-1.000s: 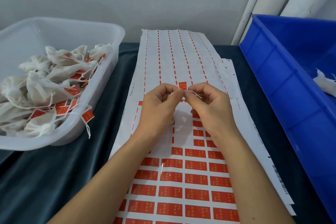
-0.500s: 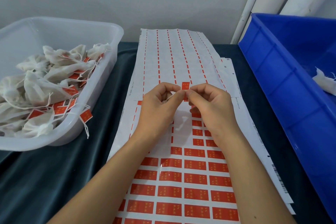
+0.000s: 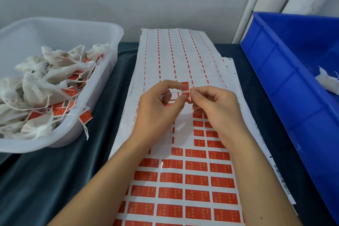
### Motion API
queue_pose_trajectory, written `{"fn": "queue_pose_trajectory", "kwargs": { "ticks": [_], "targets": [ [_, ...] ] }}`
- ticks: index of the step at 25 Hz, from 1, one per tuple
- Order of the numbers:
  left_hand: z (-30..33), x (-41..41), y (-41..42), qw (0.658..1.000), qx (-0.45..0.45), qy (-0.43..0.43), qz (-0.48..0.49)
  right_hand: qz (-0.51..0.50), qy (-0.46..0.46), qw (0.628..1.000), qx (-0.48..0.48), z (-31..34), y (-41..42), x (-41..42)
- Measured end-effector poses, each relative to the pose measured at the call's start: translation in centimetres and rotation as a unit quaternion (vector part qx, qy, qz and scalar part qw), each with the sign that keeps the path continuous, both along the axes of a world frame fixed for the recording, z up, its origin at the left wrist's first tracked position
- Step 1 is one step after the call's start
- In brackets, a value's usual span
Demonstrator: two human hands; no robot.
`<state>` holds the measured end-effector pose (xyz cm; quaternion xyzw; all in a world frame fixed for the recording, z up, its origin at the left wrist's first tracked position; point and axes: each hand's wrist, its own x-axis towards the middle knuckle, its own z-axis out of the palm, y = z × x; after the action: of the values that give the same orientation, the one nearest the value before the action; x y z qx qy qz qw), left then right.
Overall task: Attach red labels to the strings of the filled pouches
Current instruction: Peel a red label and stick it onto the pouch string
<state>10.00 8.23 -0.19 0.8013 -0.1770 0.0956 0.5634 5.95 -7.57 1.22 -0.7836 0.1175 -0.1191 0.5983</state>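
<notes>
Both hands raised slightly since a second ago: left hand (image 3: 157, 108) and right hand (image 3: 216, 108) pinching red label (image 3: 185, 86) onto string (image 3: 175, 92), fold nearly closed, pouch hidden.

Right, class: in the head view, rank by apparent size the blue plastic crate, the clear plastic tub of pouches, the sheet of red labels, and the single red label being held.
1. Sheet of red labels
2-3. Blue plastic crate and clear plastic tub: both cropped, too close to rank
4. Single red label, pinched by left hand and right hand

Glossy red labels (image 3: 196, 166) sit on white paper sheets (image 3: 176, 57); cloth pouches (image 3: 40, 90) fill a translucent plastic tub (image 3: 110, 46).
</notes>
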Motion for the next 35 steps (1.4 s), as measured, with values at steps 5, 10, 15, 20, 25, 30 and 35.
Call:
{"fn": "queue_pose_trajectory", "kwargs": {
  "ticks": [5,10,15,20,25,30,35],
  "targets": [
    [-0.08,0.08,-0.04,0.999,0.033,-0.014,0.006,-0.003,0.002,0.998,-0.07,-0.15,-0.24,0.0],
    [-0.11,0.21,0.03,0.999,0.043,-0.015,0.01,-0.003,-0.005,0.993,-0.114,-0.32,-0.38,0.07],
    [-0.21,0.35,0.11,1.0,0.028,-0.01,0.004,0.006,-0.027,0.99,-0.138,-0.37,-0.32,0.23],
    [-0.24,0.4,0.15,1.0,0.024,0.003,0.005,0.009,-0.044,0.987,-0.153,-0.33,-0.27,0.28],
    [-0.07,0.43,0.16,0.999,0.029,0.018,-0.011,0.004,-0.058,0.985,-0.162,-0.1,-0.15,0.12],
    [-0.08,0.52,0.19,0.999,0.015,0.041,-0.024,-0.012,-0.072,0.98,-0.184,0.1,-0.01,-0.06],
    [0.23,0.87,0.56,0.995,0.003,0.085,-0.061,-0.008,-0.067,0.981,-0.181,0.17,-0.16,-0.11]
  ]
}}
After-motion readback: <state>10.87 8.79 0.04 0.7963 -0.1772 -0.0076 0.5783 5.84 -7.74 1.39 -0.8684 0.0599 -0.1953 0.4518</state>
